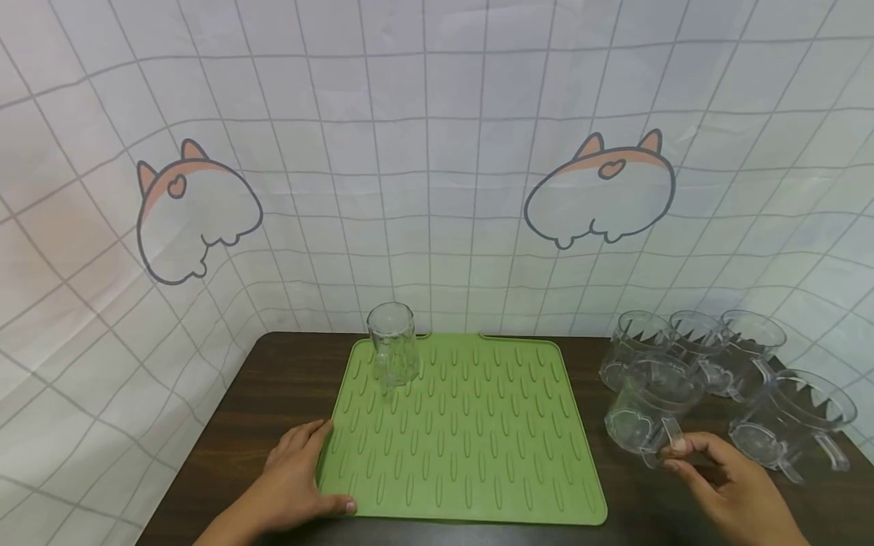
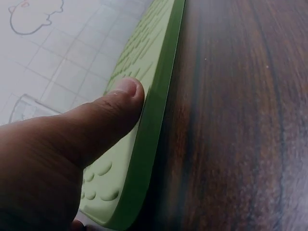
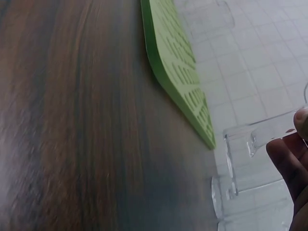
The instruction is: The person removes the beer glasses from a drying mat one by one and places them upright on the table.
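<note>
My right hand (image 1: pixel 727 478) pinches the handle of a clear glass mug (image 1: pixel 652 409) on the right side of the table. In the right wrist view, thumb and fingers (image 3: pixel 284 159) close on that handle, and the mug (image 3: pixel 255 154) is partly cut off by the frame. My left hand (image 1: pixel 290 481) rests at the front left corner of a green drying mat (image 1: pixel 464 440), its thumb lying on the mat's front edge. The left wrist view shows the thumb (image 2: pixel 127 89) along the raised rim. Another clear mug (image 1: pixel 394 345) stands on the mat's back left part.
Behind the gripped mug stand several clear mugs, among them one at the back left (image 1: pixel 635 341) and one at the back right (image 1: pixel 751 345). A further mug (image 1: pixel 792 417) stands right of my right hand. Dark wooden table (image 1: pixel 232 425); a gridded white curtain (image 1: pixel 451 189) rises behind.
</note>
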`<state>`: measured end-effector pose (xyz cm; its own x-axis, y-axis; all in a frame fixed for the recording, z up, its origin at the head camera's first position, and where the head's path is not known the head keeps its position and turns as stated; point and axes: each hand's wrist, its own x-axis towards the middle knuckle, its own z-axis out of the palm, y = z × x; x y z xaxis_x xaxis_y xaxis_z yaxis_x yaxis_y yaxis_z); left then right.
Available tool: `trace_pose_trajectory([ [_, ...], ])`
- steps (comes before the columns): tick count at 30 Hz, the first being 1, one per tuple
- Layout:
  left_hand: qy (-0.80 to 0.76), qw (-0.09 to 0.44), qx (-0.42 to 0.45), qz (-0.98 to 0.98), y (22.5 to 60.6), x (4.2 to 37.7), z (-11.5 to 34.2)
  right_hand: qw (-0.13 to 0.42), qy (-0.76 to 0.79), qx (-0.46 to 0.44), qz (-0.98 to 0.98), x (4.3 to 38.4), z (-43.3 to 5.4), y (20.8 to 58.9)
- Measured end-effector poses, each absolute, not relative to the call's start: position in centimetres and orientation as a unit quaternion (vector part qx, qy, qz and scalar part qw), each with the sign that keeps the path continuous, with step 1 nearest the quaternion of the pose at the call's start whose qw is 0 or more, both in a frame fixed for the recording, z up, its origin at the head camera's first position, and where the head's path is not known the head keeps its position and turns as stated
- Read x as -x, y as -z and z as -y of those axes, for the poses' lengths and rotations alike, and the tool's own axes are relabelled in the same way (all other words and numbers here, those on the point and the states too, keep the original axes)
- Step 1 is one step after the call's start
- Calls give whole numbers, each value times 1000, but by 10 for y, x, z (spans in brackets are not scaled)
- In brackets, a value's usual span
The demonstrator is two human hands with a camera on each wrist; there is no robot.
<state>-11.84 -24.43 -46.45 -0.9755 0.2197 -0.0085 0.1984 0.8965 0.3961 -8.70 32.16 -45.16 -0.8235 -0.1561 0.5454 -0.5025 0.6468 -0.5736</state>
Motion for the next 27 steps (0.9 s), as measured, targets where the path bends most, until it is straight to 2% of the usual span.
trace_pose_trajectory([
  [10, -192, 49, -104, -975, 464, 117, 246, 218, -367, -149, 892, 79, -339, 454],
  [19, -193, 53, -107, -974, 465, 117, 246, 233, -340, -119, 903, 76, -358, 464],
  [27, -191, 58, -104, -974, 465, 118, 246, 261, -338, -134, 894, 76, -376, 470],
])
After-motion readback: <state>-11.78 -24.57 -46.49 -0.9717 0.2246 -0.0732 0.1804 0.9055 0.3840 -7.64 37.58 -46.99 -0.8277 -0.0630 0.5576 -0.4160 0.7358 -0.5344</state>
